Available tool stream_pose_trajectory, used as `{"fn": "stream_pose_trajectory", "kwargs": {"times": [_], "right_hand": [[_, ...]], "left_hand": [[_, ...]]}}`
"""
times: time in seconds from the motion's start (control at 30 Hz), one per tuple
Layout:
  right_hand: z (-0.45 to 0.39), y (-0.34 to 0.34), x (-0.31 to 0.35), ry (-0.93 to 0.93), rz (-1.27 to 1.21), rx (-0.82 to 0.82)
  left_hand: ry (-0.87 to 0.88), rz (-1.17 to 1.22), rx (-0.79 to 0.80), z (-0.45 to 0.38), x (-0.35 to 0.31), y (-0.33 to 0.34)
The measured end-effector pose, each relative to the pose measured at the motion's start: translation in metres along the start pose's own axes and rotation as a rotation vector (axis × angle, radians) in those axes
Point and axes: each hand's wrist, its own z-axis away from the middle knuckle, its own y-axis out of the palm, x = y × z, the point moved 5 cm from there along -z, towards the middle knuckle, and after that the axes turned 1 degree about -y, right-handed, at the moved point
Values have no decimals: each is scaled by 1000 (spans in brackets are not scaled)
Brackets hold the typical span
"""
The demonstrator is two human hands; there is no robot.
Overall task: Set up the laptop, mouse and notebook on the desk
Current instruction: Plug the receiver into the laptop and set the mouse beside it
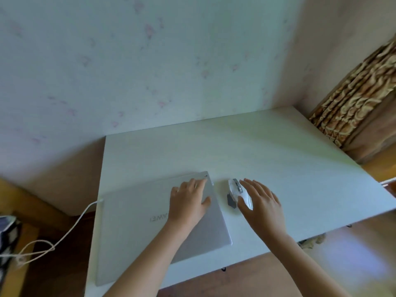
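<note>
A closed silver laptop (pixel 137 221) lies flat on the left part of the white desk (pixel 278 159), with a white cable plugged into its left edge. My left hand (pixel 188 202) rests flat on the lid near its far right corner, fingers spread. A white and grey mouse (pixel 236 192) sits on the desk just right of the laptop. My right hand (pixel 262 204) lies beside and partly over the mouse's right side, fingers extended; the thumb touches its rear. No notebook is in view.
The white charging cable (pixel 70 230) loops off the desk's left edge toward the floor. A wallpapered wall stands directly behind the desk. A patterned brown curtain (pixel 360 91) hangs at the right. Wooden floor shows below the desk's front edge.
</note>
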Motion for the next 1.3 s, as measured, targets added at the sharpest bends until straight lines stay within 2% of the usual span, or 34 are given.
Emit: {"fn": "stream_pose_trajectory", "kwargs": {"times": [0.23,0.4,0.67,0.8,0.93,1.13,1.3], "right_hand": [[37,-94,37,-54,25,-98],[74,-135,61,-60,70,-145],[150,-170,106,165,197,-227],[190,-184,113,256,235,-203],[231,-208,115,374,301,-248],[293,-236,94,470,354,-289],[362,-271,56,603,376,-345]], "left_hand": [[149,10,-178,49,-29,-95],[291,21,-193,74,-35,-124],[538,62,-184,114,-45,-151],[636,119,-143,144,-63,-154],[738,168,-129,170,-83,-155],[839,165,-121,196,-129,-149],[979,165,-106,231,-209,-145]]}}
